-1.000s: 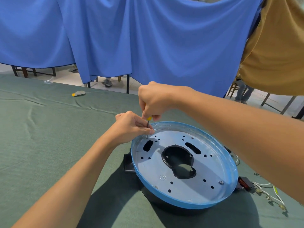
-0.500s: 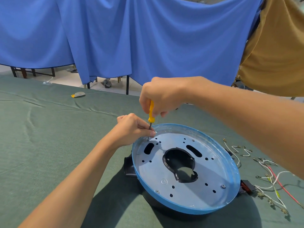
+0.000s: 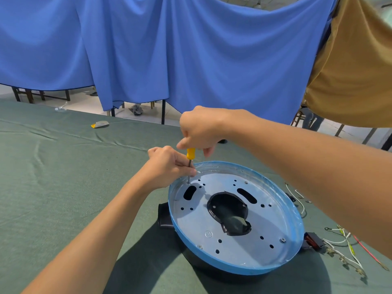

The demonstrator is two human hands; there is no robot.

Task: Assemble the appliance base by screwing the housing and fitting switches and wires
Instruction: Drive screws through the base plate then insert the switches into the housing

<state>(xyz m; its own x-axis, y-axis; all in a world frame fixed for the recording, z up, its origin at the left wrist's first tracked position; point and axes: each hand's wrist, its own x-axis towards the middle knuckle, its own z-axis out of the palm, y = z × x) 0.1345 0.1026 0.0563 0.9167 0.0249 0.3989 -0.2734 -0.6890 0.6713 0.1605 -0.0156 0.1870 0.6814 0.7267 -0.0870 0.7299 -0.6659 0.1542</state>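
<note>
While the round appliance base (image 3: 233, 270) lies upturned on the green-clothed counter (image 3: 53, 177), just right of centre in the head view, the person works at the ten o'clock edge of its grey metal plate (image 3: 239, 249). The right hand (image 3: 201, 128) is wrapped around the top of a yellow-handled screwdriver (image 3: 190, 153), held nearly upright so the tip bears straight down on a screw (image 3: 188, 182) near the blue rim. The left hand (image 3: 169, 166) comes in from eight o'clock, its fingertips pinched on the thin shaft just above the plate, apparently to steady the tip so it does not skid out of the head. Other screws already sit in the plate at about one (image 3: 246, 182), four (image 3: 282, 240) and seven o'clock (image 3: 200, 247), so this looks like the last fixing of the housing. A black-and-red switch (image 3: 311, 242) lies against the rim at four o'clock, with loose white, yellow and red wires (image 3: 339, 240) spread beyond it from three to four o'clock, within reach but not yet fitted. A black lug (image 3: 164, 215) juts from the base at nine o'clock.
</note>
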